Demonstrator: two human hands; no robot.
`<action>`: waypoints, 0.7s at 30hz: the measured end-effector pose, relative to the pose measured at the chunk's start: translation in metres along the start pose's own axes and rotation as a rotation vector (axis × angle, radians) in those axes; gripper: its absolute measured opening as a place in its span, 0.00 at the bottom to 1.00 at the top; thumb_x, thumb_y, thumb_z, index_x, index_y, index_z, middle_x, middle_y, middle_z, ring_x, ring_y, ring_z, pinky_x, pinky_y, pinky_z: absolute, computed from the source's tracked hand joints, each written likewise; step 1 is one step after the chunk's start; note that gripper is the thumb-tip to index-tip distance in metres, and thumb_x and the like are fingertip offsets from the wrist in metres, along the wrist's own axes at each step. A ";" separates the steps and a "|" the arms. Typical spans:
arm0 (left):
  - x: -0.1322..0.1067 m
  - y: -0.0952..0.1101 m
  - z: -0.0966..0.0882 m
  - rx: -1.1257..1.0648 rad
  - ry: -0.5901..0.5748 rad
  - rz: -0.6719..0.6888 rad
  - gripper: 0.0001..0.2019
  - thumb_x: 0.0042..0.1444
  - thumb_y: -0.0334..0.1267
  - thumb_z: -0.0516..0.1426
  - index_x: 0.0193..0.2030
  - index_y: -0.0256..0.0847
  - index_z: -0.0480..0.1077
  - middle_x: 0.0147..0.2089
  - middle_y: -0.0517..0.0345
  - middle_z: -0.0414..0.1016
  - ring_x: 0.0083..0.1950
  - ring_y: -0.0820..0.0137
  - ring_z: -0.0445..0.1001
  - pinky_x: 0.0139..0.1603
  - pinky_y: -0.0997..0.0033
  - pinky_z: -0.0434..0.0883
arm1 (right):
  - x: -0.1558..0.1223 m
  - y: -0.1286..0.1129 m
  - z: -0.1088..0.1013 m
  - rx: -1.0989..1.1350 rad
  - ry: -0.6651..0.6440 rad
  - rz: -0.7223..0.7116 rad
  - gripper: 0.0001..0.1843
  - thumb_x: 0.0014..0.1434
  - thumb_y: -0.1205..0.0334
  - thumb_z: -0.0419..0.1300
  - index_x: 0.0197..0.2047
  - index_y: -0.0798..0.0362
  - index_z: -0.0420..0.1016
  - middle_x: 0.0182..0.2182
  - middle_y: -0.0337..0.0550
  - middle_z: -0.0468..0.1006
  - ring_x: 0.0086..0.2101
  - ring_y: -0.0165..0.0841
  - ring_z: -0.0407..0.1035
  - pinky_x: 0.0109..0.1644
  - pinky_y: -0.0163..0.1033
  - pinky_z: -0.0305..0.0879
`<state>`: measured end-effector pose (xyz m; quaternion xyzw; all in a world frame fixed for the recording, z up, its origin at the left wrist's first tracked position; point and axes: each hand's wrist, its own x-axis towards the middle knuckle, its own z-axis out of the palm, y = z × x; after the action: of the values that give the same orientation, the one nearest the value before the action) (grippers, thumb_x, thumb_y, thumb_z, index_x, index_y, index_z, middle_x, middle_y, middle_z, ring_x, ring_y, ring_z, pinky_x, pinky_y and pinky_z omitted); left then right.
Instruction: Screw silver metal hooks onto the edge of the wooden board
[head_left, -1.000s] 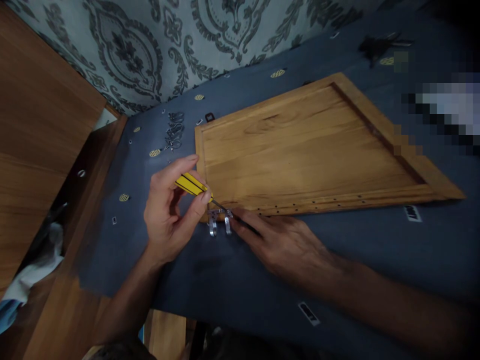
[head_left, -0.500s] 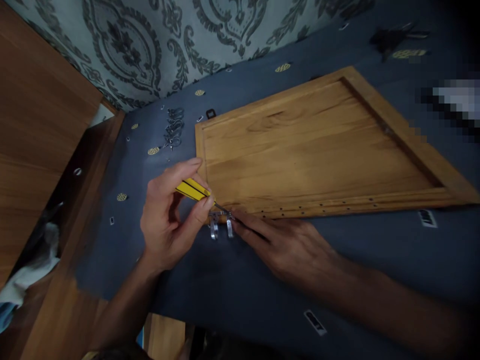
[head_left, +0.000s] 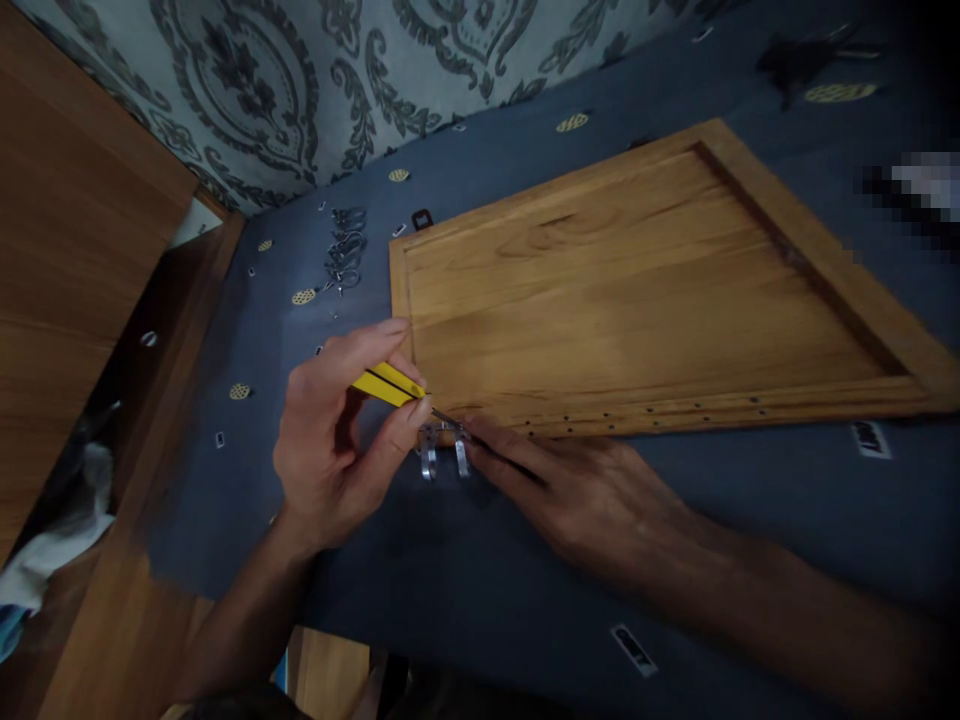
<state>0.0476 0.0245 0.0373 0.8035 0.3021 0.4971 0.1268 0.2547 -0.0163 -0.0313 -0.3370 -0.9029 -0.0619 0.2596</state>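
My left hand point(head_left: 337, 440) pinches a small yellow-handled screwdriver point(head_left: 390, 384), whose tip points at a metal double hook point(head_left: 442, 448) at the near left corner of a wooden panel point(head_left: 637, 290). My right hand point(head_left: 577, 490) lies flat beside the hook, fingertips pressing its right side against the panel's edge. A row of small holes point(head_left: 645, 410) runs along the panel's near rail. The panel lies flat on a dark blue cloth point(head_left: 465, 580).
A pile of spare metal hooks point(head_left: 343, 250) lies on the cloth left of the panel's far corner. Patterned wallpaper point(head_left: 315, 80) rises behind. A wooden cabinet point(head_left: 67, 280) stands at the left. Dark objects point(head_left: 802, 55) lie at the far right.
The view has drifted slightly, so the panel appears a little higher. Both hands stay at the hook; the screwdriver has hardly moved.
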 end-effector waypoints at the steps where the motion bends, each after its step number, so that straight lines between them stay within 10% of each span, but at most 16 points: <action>1: 0.000 0.000 0.000 -0.004 -0.009 0.010 0.28 0.62 0.27 0.64 0.66 0.53 0.70 0.55 0.53 0.77 0.42 0.66 0.81 0.43 0.59 0.85 | 0.000 0.000 0.000 -0.003 -0.005 0.004 0.24 0.59 0.78 0.56 0.55 0.57 0.81 0.55 0.50 0.83 0.25 0.30 0.76 0.27 0.37 0.73; 21: -0.002 0.003 0.003 -0.069 -0.044 -0.042 0.31 0.61 0.23 0.63 0.68 0.51 0.67 0.61 0.51 0.72 0.46 0.69 0.82 0.45 0.66 0.85 | 0.003 0.001 -0.002 -0.025 0.026 -0.017 0.22 0.61 0.79 0.53 0.51 0.57 0.82 0.53 0.49 0.84 0.33 0.33 0.80 0.33 0.38 0.78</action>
<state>0.0508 0.0212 0.0360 0.8028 0.2989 0.4866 0.1714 0.2539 -0.0147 -0.0280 -0.3315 -0.9014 -0.0799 0.2666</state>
